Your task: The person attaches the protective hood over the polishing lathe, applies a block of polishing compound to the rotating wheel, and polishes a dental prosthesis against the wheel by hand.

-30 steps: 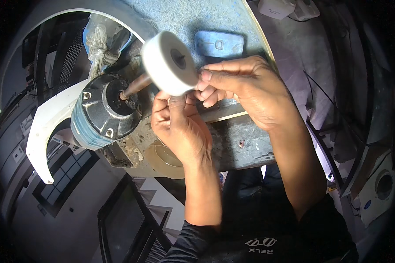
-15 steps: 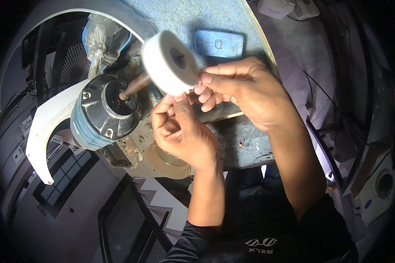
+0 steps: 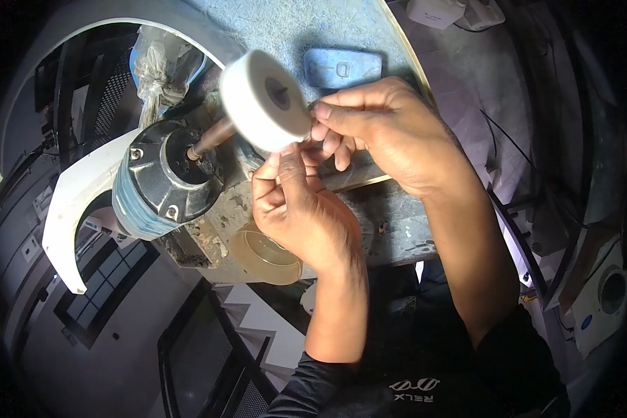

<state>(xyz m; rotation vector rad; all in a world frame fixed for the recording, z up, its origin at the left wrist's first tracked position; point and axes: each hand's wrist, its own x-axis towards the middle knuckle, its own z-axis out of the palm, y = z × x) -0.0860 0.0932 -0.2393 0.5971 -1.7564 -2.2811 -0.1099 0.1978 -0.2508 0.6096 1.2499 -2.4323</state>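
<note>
A white buffing wheel [image 3: 240,111] is mounted on the copper-coloured shaft [image 3: 214,137] of a black and blue motor [image 3: 164,171]; its blurred rim suggests that it is spinning. My left hand [image 3: 306,216] is closed in a pinch just under the wheel's lower edge, thumb uppermost. To the right of the wheel, my right hand [image 3: 400,139] also pinches, with thumb and forefinger close to the rim. Between the fingertips of both hands there seems to be something tiny, too small to make out. A blue rectangular block [image 3: 343,68] lies beyond my right hand.
A brownish tape roll [image 3: 263,259] rests on the worn bench near my left wrist. Behind the motor hangs a knotted plastic bag [image 3: 153,73]. A white curved guard [image 3: 63,230] arches along the left. Blue dust coats the far surface [image 3: 292,28]. A thin cable [image 3: 512,143] runs at the right.
My left hand has shifted slightly right, and my right hand slightly up and left. Both keep their pinch by the wheel's lower right rim.
</note>
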